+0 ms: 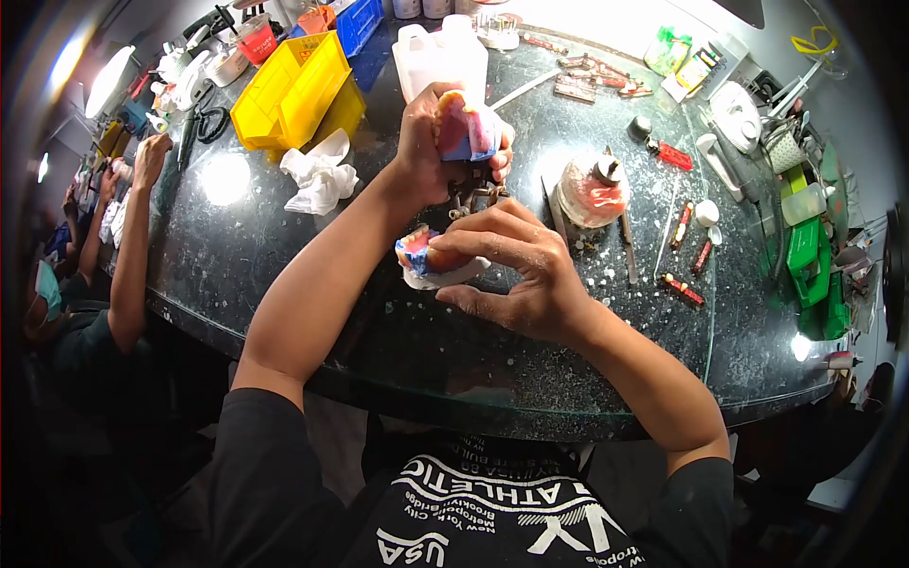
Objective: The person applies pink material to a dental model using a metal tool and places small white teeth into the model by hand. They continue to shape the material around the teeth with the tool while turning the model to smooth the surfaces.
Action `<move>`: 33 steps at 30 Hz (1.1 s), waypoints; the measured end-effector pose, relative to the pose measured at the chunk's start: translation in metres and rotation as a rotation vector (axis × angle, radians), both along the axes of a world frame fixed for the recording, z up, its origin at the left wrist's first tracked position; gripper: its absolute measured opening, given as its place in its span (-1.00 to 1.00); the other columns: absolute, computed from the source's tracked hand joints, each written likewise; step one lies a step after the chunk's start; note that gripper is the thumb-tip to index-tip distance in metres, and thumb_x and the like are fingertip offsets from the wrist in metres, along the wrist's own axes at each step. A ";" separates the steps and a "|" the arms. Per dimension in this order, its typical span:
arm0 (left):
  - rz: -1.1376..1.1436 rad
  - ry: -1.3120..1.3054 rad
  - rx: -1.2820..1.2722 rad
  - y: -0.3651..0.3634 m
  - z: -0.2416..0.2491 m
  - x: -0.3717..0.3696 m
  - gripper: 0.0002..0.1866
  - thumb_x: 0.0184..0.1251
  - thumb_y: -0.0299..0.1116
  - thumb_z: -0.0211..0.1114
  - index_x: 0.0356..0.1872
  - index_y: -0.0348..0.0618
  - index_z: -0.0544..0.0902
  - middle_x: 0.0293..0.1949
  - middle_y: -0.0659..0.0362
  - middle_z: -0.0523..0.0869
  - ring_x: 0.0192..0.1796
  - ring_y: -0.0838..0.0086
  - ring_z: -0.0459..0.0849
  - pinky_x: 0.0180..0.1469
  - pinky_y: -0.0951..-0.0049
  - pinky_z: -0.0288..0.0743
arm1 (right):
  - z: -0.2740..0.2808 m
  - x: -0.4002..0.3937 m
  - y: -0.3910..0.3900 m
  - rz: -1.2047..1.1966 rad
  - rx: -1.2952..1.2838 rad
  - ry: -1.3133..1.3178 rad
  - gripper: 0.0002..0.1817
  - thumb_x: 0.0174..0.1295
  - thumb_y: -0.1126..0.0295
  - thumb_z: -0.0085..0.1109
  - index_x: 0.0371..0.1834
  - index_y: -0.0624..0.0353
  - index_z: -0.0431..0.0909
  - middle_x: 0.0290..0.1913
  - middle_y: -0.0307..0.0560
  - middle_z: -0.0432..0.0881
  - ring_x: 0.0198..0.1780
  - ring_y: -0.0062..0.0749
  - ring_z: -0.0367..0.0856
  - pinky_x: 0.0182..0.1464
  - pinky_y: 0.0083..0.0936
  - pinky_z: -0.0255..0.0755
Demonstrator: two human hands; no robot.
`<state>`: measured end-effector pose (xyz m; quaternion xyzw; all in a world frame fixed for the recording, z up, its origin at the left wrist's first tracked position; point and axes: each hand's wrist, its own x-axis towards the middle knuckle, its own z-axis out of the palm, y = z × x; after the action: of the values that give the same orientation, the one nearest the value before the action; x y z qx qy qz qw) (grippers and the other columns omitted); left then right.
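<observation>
An opened metal articulator [476, 197] carries two dental models in wax. My left hand [426, 142] is wrapped round the raised upper model [467, 133], which shows pink wax, a row of teeth and a blue edge. Below it, the lower model [437, 260], pink and blue on a white plaster base, rests near the table's front edge. My right hand [521, 265] curves over the right side of this lower model, fingertips at its pink wax and the thumb apart, close to the white base.
Yellow bins [289, 95] and crumpled tissue [320, 175] lie left, a white jug [440, 57] behind. Right of my hands are a jar with pink contents [592, 194], a spatula [629, 248] and red-handled pieces [682, 289]. Green trays [810, 270] stand far right. Co-worker's arm [133, 227] at left.
</observation>
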<state>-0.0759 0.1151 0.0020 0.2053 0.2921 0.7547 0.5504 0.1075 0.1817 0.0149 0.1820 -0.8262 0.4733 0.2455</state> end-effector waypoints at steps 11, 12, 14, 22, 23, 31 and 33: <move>-0.013 -0.043 0.021 -0.001 0.004 0.002 -0.44 0.25 0.10 -0.05 -0.29 -0.33 0.52 -0.41 -0.09 0.56 -0.43 0.17 0.55 -0.28 0.20 0.46 | 0.000 0.000 -0.001 -0.009 0.005 -0.012 -0.51 -0.16 0.46 0.49 -0.03 0.02 0.68 -0.10 -0.25 0.66 -0.09 -0.32 0.53 0.03 -0.41 0.43; -0.016 -0.024 0.024 -0.001 0.002 0.001 -0.46 0.27 0.12 -0.03 -0.21 -0.26 0.52 -0.39 -0.07 0.56 -0.43 0.19 0.56 -0.29 0.20 0.46 | 0.000 0.000 0.000 -0.005 0.011 -0.006 -0.50 -0.16 0.46 0.49 -0.03 0.02 0.67 -0.10 -0.25 0.66 -0.09 -0.32 0.53 0.03 -0.41 0.43; -0.023 -0.017 0.030 0.000 0.000 0.000 -0.47 0.28 0.14 -0.01 -0.14 -0.18 0.52 -0.37 -0.05 0.57 -0.44 0.22 0.57 -0.31 0.20 0.46 | 0.000 0.000 0.001 0.005 0.023 0.006 -0.49 -0.16 0.45 0.49 -0.02 0.02 0.67 -0.10 -0.25 0.66 -0.10 -0.32 0.53 0.02 -0.41 0.43; -0.054 -0.033 0.058 0.000 0.001 0.000 -0.51 0.30 0.11 -0.05 -0.20 -0.17 0.51 -0.37 -0.04 0.57 -0.44 0.23 0.57 -0.31 0.20 0.46 | 0.000 0.000 0.000 -0.001 0.011 0.011 -0.48 -0.18 0.46 0.51 -0.02 0.02 0.67 -0.11 -0.25 0.67 -0.11 -0.32 0.53 0.00 -0.41 0.44; -0.054 -0.052 0.047 0.000 0.002 0.000 -0.47 0.28 0.10 -0.05 -0.26 -0.25 0.51 -0.39 -0.07 0.56 -0.43 0.19 0.56 -0.29 0.19 0.46 | -0.001 0.000 0.000 -0.001 0.007 0.009 -0.48 -0.18 0.46 0.51 -0.03 0.01 0.67 -0.11 -0.25 0.67 -0.11 -0.32 0.53 0.00 -0.40 0.44; -0.009 0.016 0.031 0.000 0.000 0.000 -0.49 0.28 0.17 0.04 -0.29 -0.16 0.47 -0.38 0.00 0.55 -0.42 0.27 0.57 -0.29 0.24 0.48 | 0.007 -0.001 0.002 -0.019 -0.088 -0.005 -0.71 0.05 0.53 0.35 -0.11 0.16 0.66 -0.21 -0.09 0.68 -0.17 -0.25 0.60 -0.05 -0.39 0.47; 0.021 0.104 0.061 0.001 -0.004 -0.002 -0.46 0.24 0.22 0.12 -0.29 -0.15 0.47 -0.37 0.01 0.55 -0.40 0.29 0.58 -0.28 0.26 0.49 | 0.007 -0.002 0.002 -0.052 -0.078 0.002 -0.78 0.08 0.57 0.30 -0.16 0.17 0.67 -0.23 -0.09 0.68 -0.20 -0.26 0.61 -0.09 -0.41 0.49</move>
<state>-0.0775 0.1161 -0.0016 0.2576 0.2994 0.7574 0.5199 0.1051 0.1835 0.0220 0.1515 -0.8114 0.4982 0.2655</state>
